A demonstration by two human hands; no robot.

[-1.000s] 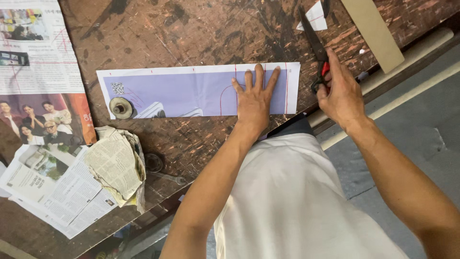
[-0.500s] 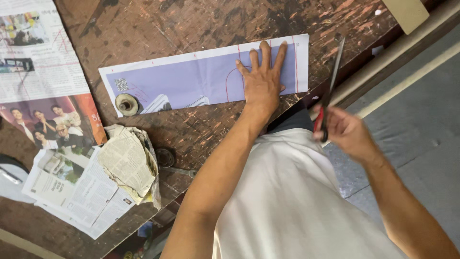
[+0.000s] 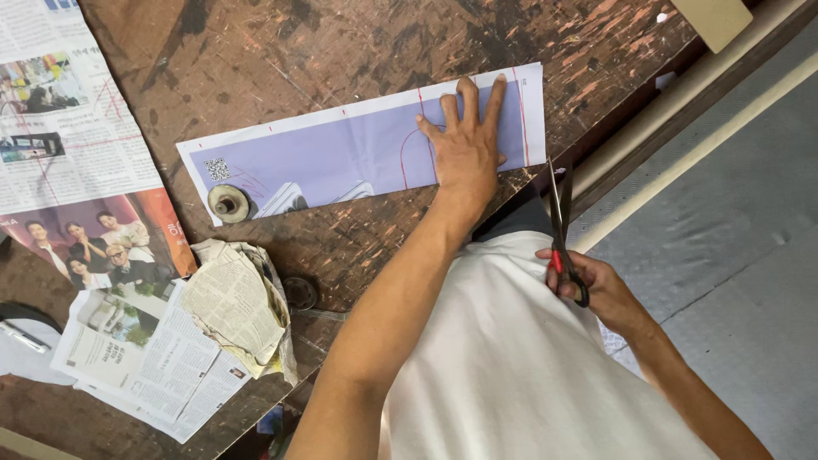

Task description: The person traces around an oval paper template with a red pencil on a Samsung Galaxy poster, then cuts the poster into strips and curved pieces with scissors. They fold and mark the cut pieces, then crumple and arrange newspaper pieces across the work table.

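My left hand (image 3: 464, 146) lies flat, fingers spread, on the right part of a long lilac paper strip (image 3: 341, 153) marked with red lines. The strip rests on a worn brown wooden table (image 3: 341, 43). My right hand (image 3: 596, 288) is off the table's edge, near my white shirt, and grips black scissors (image 3: 562, 223) with a red inner handle. The blades point up toward the strip's right end and do not touch it.
A small round tape roll (image 3: 228, 203) sits on the strip's left end. Newspaper sheets (image 3: 68, 136) cover the table's left side, with a crumpled wad (image 3: 234, 302) and a dark round disc (image 3: 300, 292) near the front edge. A grey floor (image 3: 733, 213) lies to the right.
My right hand has taken the scissors off the table and drawn them back toward my body, off the table's edge. My left hand has stayed pressed on the strip.
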